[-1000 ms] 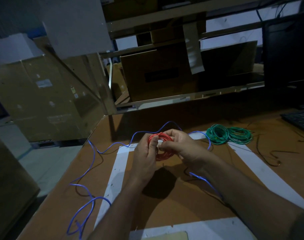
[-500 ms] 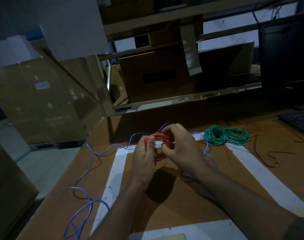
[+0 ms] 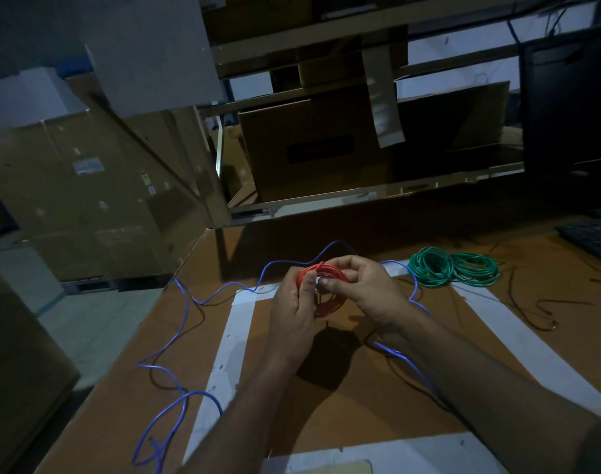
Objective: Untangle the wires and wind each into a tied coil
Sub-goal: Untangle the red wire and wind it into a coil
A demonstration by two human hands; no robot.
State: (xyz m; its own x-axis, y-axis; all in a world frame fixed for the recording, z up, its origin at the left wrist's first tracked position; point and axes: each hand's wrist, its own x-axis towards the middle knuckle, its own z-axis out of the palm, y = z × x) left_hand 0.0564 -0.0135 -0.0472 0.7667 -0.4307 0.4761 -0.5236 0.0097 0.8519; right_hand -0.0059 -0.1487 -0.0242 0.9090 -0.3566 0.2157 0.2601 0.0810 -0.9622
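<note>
A red wire coil (image 3: 330, 301) is held above the brown table (image 3: 343, 398), between both hands. My left hand (image 3: 294, 309) grips the coil's left side, thumb across the strands. My right hand (image 3: 364, 289) pinches the coil's upper right part with curled fingers. A loose blue wire (image 3: 176, 343) snakes over the table from the front left, behind the hands, and back under my right forearm. A green wire (image 3: 453, 266) lies wound in two joined loops at the right rear.
White tape (image 3: 230, 340) marks a rectangle on the table. A thin dark wire (image 3: 545, 313) lies at the right. A black keyboard (image 3: 596, 239) and a dark monitor (image 3: 572, 97) stand at the far right. Cardboard boxes (image 3: 83, 196) and shelving (image 3: 326, 46) rise behind; the table's left edge drops to the floor.
My right hand has shifted round the red coil's top, its fingers now pinching the upper right strands. The left hand keeps its grip. The blue and green wires lie as before.
</note>
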